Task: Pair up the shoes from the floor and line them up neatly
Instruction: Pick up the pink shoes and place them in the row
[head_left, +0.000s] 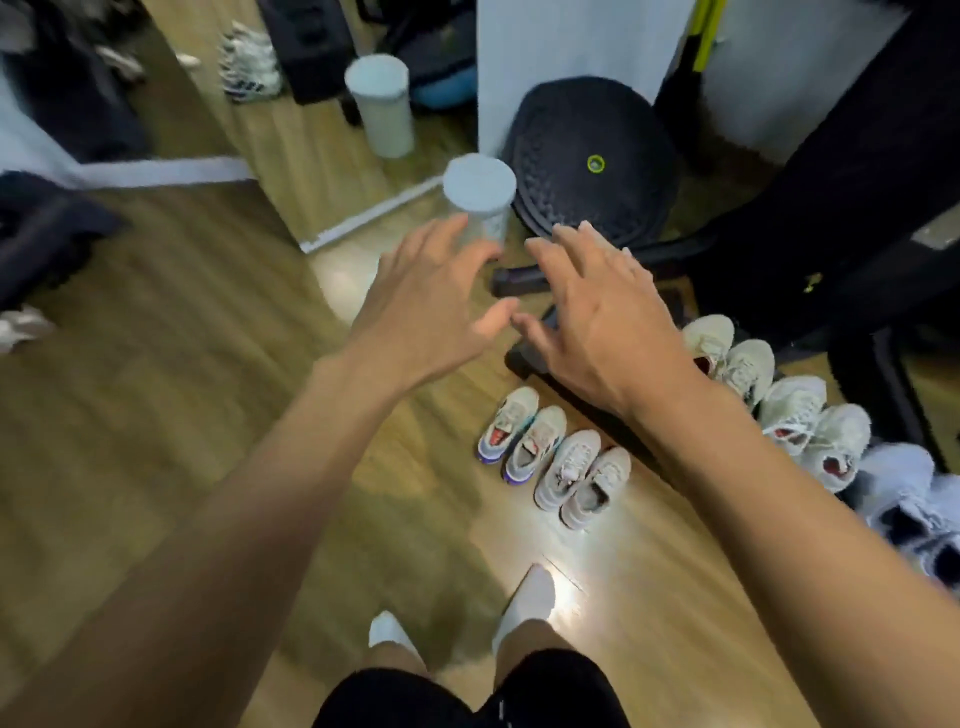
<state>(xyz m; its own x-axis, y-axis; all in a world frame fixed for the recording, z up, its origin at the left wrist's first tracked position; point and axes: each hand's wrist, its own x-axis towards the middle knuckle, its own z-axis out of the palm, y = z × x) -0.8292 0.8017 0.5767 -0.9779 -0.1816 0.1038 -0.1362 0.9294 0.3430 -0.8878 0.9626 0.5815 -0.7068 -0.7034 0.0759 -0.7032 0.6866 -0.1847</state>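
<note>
Several pale sneakers stand in a row on the wooden floor along the right. A pair with purple soles (522, 436) is at the left end, with a grey-white pair (582, 480) beside it. Further right are a cream pair (727, 353), a white pair with red inside (815, 431) and a bluish-white pair (914, 504). My left hand (431, 296) and my right hand (602, 306) are stretched out in front of me above the floor, fingers spread, holding nothing. The picture is blurred.
A white cylinder bin (480, 202) stands by a floor mirror (363, 213). A black round cushion (587, 156) and a black chair base (530, 358) are behind the shoes. Dark clothes (47, 239) lie at the left. My socked feet (524, 608) are below.
</note>
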